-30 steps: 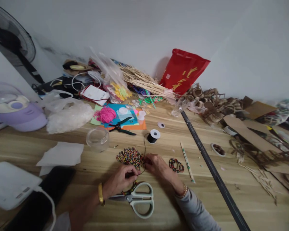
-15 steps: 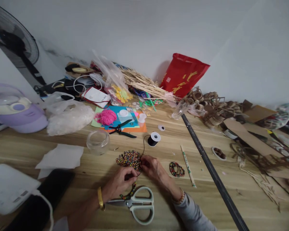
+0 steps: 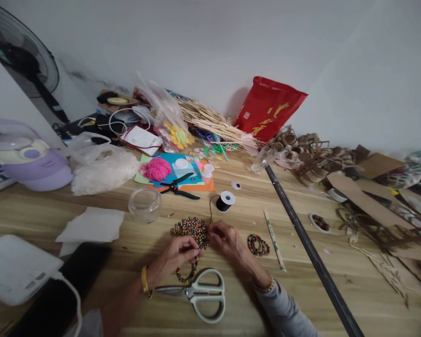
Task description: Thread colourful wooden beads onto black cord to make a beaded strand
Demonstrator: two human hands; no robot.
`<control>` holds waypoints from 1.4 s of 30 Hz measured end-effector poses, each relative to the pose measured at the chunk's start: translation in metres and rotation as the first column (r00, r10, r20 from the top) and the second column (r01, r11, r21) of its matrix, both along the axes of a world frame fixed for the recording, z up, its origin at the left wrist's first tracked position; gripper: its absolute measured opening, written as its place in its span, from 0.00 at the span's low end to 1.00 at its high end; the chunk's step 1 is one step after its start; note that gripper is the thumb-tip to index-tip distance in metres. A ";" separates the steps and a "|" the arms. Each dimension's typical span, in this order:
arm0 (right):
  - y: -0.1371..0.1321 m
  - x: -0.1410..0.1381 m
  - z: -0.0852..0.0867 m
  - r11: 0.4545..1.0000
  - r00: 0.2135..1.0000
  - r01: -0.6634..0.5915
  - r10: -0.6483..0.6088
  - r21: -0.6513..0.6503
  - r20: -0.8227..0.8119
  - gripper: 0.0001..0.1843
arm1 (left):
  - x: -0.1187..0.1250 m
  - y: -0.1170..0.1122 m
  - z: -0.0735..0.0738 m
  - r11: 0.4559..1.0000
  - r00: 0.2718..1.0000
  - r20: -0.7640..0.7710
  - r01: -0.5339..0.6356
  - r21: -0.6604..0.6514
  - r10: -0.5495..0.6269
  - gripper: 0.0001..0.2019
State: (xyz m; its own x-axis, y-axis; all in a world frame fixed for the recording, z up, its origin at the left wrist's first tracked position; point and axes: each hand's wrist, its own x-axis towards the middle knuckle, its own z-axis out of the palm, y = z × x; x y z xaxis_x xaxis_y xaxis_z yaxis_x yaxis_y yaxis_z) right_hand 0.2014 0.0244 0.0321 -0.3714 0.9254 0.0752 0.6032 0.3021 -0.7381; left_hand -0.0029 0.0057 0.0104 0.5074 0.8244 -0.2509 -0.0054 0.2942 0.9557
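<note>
My left hand (image 3: 177, 255) pinches a short beaded strand (image 3: 187, 273) that hangs in a loop below its fingers. My right hand (image 3: 226, 239) is closed in a pinch at the edge of a pile of coloured beads (image 3: 190, 228), on the thin black cord (image 3: 211, 210) that runs up to a black spool (image 3: 225, 201). The two hands almost meet beside the pile. Pale green scissors (image 3: 200, 293) lie just below the hands. Finished bead bracelets (image 3: 257, 245) rest to the right of my right hand.
A clear jar (image 3: 144, 204), black pliers (image 3: 178, 186), pink yarn (image 3: 156, 169) and coloured paper sit behind the beads. White tissue (image 3: 91, 225) and a white device (image 3: 16, 268) lie left. A long black rod (image 3: 303, 245) crosses the table right, with cardboard scraps (image 3: 365, 196) beyond.
The view shifted slightly. My left hand lifted the beaded strand off the scissors, so it now hangs as a loop. My right hand stayed at the bead pile.
</note>
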 end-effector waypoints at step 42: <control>-0.015 -0.013 0.009 0.985 0.984 -0.152 0.159 0.083 -0.078 0.09 | -0.003 0.000 0.011 0.999 0.996 0.085 0.026 -0.045 -0.022 0.17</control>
State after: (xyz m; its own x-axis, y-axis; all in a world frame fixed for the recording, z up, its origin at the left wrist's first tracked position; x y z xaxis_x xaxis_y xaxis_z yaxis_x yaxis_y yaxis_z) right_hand 0.1885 0.0096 0.0415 -0.4997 0.8471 0.1808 0.4809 0.4450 -0.7555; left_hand -0.0061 0.0054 0.0215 0.5475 0.8005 -0.2437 -0.0778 0.3387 0.9377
